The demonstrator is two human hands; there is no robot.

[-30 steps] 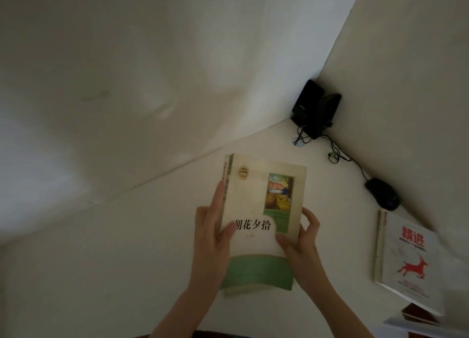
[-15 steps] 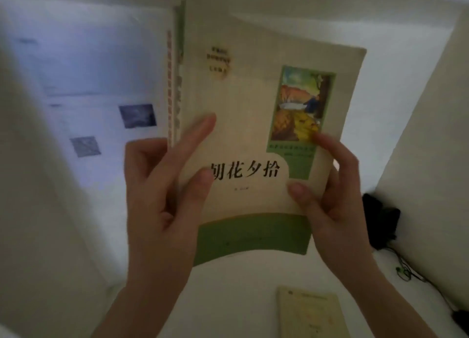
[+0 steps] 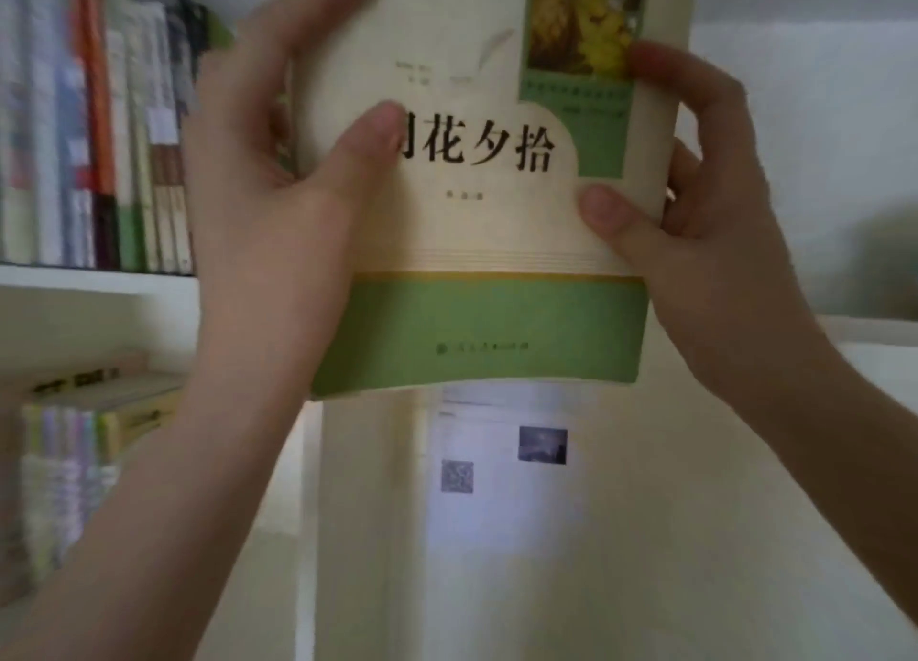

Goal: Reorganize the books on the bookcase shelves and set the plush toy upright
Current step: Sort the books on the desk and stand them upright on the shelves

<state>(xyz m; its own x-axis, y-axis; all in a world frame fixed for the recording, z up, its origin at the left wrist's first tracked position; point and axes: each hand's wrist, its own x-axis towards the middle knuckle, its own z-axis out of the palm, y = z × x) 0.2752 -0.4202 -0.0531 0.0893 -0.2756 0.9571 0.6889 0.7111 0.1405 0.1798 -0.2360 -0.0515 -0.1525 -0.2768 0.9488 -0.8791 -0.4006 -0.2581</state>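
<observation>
I hold a cream and green paperback book [image 3: 487,263] upright in front of me, its cover with black Chinese characters facing me. My left hand [image 3: 268,164] grips its left edge, thumb on the cover and fingers behind the spine. My right hand [image 3: 695,203] pinches its right edge, thumb on the front. To the left, a white bookcase shelf [image 3: 94,283] carries a row of upright books [image 3: 94,154]. Below it, more books [image 3: 84,442] stand and lie stacked. No plush toy is in view.
A white vertical bookcase panel [image 3: 357,511] runs down behind the held book. A sheet of paper [image 3: 501,462] with small printed pictures hangs on the surface behind it. A pale wall [image 3: 795,164] fills the right side.
My view has swung up from the desk to the bookcase. Both hands have raised the book higher and closer, and the shelves of books have come into view on the left.
</observation>
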